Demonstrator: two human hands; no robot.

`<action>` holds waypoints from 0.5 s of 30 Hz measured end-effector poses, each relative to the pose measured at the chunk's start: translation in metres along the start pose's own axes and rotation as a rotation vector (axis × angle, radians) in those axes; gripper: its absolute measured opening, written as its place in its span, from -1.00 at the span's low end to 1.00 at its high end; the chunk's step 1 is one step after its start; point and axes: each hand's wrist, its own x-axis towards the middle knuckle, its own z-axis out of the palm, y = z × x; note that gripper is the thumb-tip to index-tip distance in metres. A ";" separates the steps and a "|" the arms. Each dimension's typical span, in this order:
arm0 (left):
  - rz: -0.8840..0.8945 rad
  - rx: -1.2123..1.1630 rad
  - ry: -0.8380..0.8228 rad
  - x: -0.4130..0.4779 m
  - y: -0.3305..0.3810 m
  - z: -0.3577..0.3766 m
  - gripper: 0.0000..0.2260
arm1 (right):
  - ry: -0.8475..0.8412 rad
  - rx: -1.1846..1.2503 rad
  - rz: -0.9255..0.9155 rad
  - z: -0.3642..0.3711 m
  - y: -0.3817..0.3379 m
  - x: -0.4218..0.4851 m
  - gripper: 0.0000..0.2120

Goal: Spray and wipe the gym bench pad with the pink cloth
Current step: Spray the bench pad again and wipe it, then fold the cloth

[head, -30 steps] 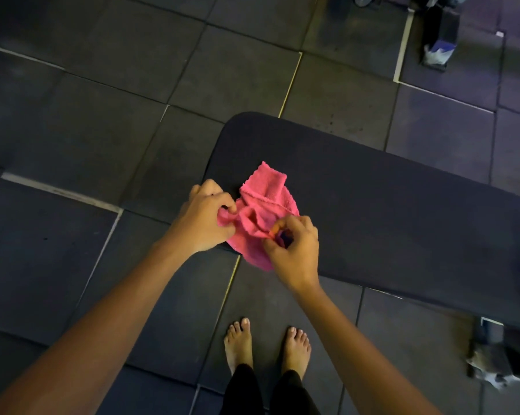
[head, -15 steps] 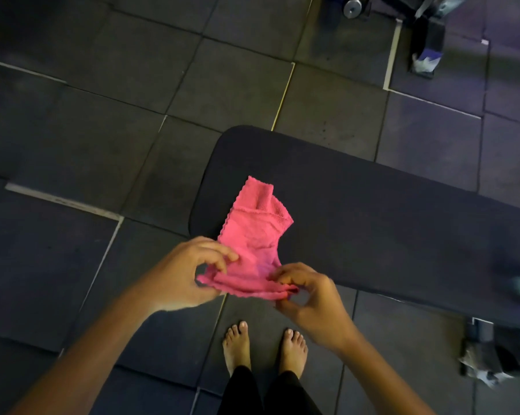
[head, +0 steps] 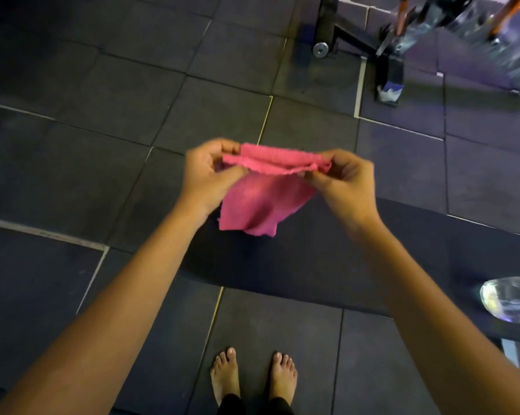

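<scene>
The pink cloth (head: 264, 199) hangs in the air, folded over along its top edge. My left hand (head: 209, 172) pinches its left top corner and my right hand (head: 342, 178) pinches the right one, with the edge stretched between them. Below the cloth lies the black gym bench pad (head: 327, 262), running from the middle to the right edge. The cloth's lower end hangs just above the pad's left end. A clear bottle (head: 510, 298), probably the sprayer, lies on the pad at the far right, partly cut off.
Dark rubber floor tiles surround the bench. A black equipment frame with a small wheel (head: 321, 49) and a taped foot (head: 389, 91) stands at the top right. My bare feet (head: 252, 372) stand in front of the bench.
Both hands have lifted the cloth off the pad and raised it, pulling its top edge out wide between them. The view has tilted up, showing more of the equipment frame.
</scene>
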 end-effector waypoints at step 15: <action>-0.289 0.195 -0.520 -0.095 -0.078 0.009 -0.68 | -0.238 -0.323 0.092 -0.044 0.081 -0.131 -0.64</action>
